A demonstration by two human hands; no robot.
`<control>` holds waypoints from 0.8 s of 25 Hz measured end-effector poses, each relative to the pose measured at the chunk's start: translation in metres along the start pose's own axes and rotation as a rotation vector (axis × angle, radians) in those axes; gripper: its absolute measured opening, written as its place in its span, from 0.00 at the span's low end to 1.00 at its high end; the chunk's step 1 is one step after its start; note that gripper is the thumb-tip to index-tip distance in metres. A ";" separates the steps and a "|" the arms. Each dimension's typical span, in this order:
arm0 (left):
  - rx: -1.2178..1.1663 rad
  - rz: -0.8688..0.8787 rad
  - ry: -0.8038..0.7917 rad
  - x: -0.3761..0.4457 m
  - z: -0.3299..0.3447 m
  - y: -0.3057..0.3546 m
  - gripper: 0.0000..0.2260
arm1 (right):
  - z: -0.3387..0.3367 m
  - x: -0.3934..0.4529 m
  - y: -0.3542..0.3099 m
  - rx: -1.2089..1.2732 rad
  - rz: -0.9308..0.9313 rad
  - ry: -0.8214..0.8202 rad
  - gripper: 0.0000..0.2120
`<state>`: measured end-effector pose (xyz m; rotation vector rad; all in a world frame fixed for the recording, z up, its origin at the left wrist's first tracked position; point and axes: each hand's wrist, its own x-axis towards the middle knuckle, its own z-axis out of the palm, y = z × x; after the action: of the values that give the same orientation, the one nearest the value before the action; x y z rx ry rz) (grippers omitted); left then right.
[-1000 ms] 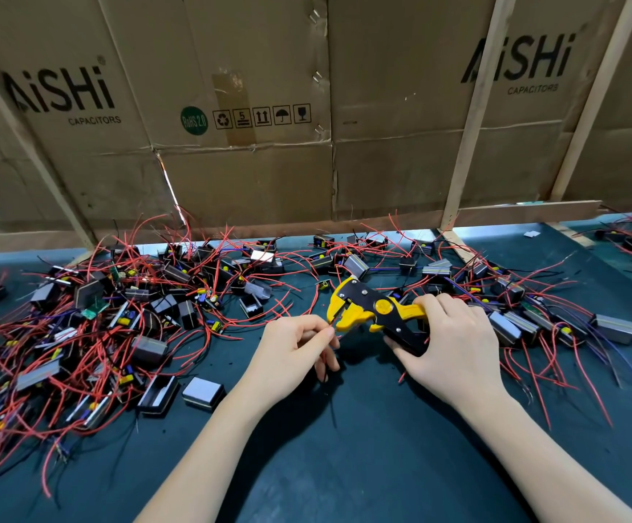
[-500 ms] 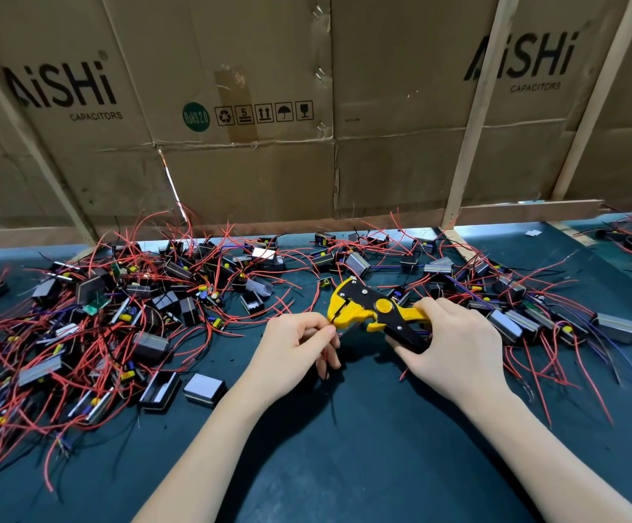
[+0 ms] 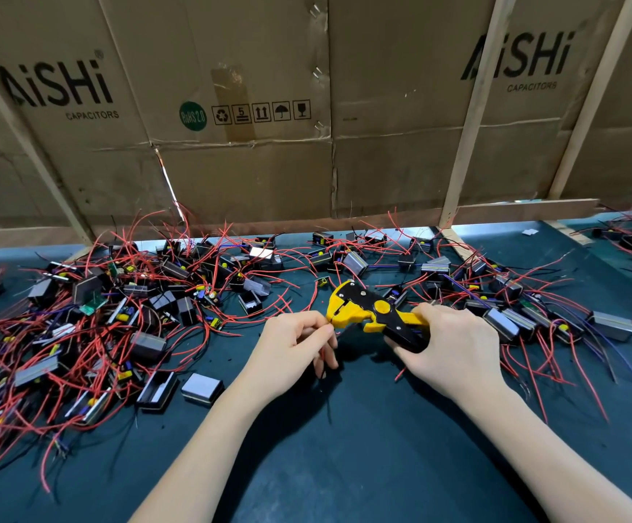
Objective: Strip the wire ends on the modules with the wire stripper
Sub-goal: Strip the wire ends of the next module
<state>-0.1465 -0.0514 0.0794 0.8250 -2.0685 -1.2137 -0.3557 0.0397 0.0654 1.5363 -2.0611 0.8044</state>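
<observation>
The right hand (image 3: 454, 345) is curled around the two handles of a yellow and black wire stripper (image 3: 376, 315), which is held above the dark green table surface (image 3: 344, 447) with its head pointing to the left. The left hand (image 3: 293, 345) has its thumb and forefinger pressed together on a thin red wire (image 3: 339, 332) just at the front of the stripper head; the other fingers are bent under the palm. Which module this wire belongs to I cannot tell, because the hand covers it.

On the left part of the table lies a big heap of small black and grey box-shaped modules with red wires (image 3: 99, 315) (some show yellow and green parts inside). A second, smaller group of the same modules (image 3: 533, 296) lies on the right, behind and beside the right hand. One grey rectangular module (image 3: 202, 388) lies apart from the heap, near the left forearm.

Behind the table stands a wall of brown cardboard sheets (image 3: 269, 145) with the printed words "AiSHi CAPACITORS", and light wooden slats (image 3: 473, 118) lean across it.
</observation>
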 end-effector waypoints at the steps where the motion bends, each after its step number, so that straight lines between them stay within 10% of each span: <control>1: -0.008 0.004 -0.005 0.000 0.000 0.000 0.11 | 0.001 0.000 0.000 -0.002 -0.003 0.023 0.17; 11: -0.191 -0.057 -0.330 -0.001 -0.020 -0.001 0.12 | 0.007 0.002 0.016 -0.008 0.051 0.117 0.25; 20: -0.064 -0.018 -0.159 0.003 -0.009 -0.005 0.08 | 0.010 0.001 0.016 -0.007 0.060 0.078 0.24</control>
<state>-0.1405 -0.0600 0.0794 0.7402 -2.1384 -1.3880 -0.3717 0.0356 0.0559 1.4224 -2.0598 0.8642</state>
